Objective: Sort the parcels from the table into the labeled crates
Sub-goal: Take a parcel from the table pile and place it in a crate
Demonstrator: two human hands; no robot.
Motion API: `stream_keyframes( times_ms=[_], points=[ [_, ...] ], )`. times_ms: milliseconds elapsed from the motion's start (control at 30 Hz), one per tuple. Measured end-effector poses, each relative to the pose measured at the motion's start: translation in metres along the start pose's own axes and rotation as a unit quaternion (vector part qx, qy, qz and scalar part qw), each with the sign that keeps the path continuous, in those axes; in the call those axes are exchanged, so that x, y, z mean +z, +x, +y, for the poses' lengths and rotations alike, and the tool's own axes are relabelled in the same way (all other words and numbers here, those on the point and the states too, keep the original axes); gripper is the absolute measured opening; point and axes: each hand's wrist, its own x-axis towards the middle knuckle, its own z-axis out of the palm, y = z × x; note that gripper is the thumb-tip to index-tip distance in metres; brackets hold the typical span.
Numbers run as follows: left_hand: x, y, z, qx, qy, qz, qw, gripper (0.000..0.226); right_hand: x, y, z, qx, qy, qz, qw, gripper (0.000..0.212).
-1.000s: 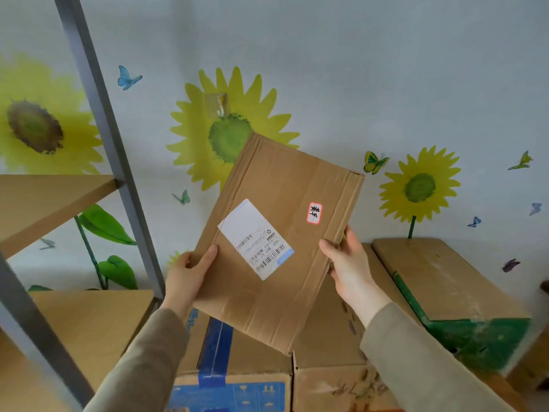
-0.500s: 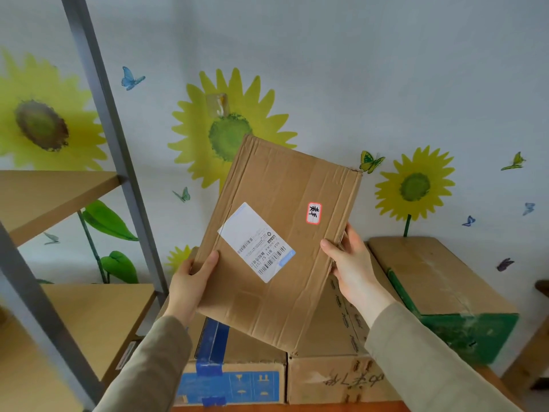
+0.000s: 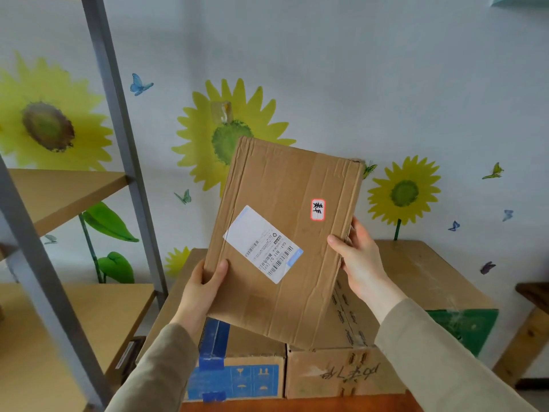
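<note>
A person holds a flat brown cardboard parcel (image 3: 282, 242) up in the air with both hands, tilted and facing the camera, above closed cartons stacked against a sunflower-painted wall (image 3: 326, 69). The left hand (image 3: 205, 292) grips the lower left edge, thumb pressed on the front; its other fingers are hidden behind the board. The right hand (image 3: 359, 260) clasps the right edge, thumb on the front and fingers (image 3: 355, 230) curled round the side.

A white shipping label (image 3: 263, 243) and a small red-bordered handwritten sticker (image 3: 318, 209) show on the front. Below sit a blue-taped carton (image 3: 237, 373) and a plain carton with scrawled writing (image 3: 341, 373), at the edge of a reddish-brown desk (image 3: 297, 407). A grey metal shelf rack (image 3: 118, 144) stands just to the left. No labeled crate is in view.

The parcel appears to be at the reading stage, not yet sorted. Both grips sit low, so the taller upper part could tip away and slide out onto the cartons. The sticker lies sideways, so a hasty reading could send the parcel to the wrong crate. A swing to the left could knock the parcel against the rack's upright.
</note>
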Motion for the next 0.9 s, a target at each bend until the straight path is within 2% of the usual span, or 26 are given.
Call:
stream_keyframes(
  times_ms=[100,267,433,567,700,900],
  points=[
    [-0.010,-0.002,-0.003,-0.004,0.018,-0.048,0.999,0.081,0.002,-0.011,-0.009,-0.019,-0.005,0.013,1.000,0.051],
    [-0.021,-0.010,-0.009,0.003,0.044,-0.096,0.994,0.060,0.007,-0.042,-0.014,-0.033,-0.019,0.051,0.998,0.054],
    [-0.030,-0.023,-0.009,0.012,0.041,-0.142,0.989,0.073,0.006,-0.089,-0.014,-0.051,-0.036,0.088,0.994,0.049],
    [-0.018,-0.039,-0.007,0.039,0.070,-0.171,0.982,0.062,-0.006,-0.137,-0.010,-0.061,-0.063,0.119,0.989,0.049],
    [0.001,-0.056,-0.012,0.082,0.071,-0.252,0.962,0.063,-0.028,-0.177,-0.005,-0.055,-0.073,0.170,0.981,0.047],
    [0.044,-0.089,-0.019,0.052,0.057,-0.331,0.940,0.073,-0.073,-0.226,-0.012,-0.058,-0.077,0.234,0.967,0.048]
  ],
)
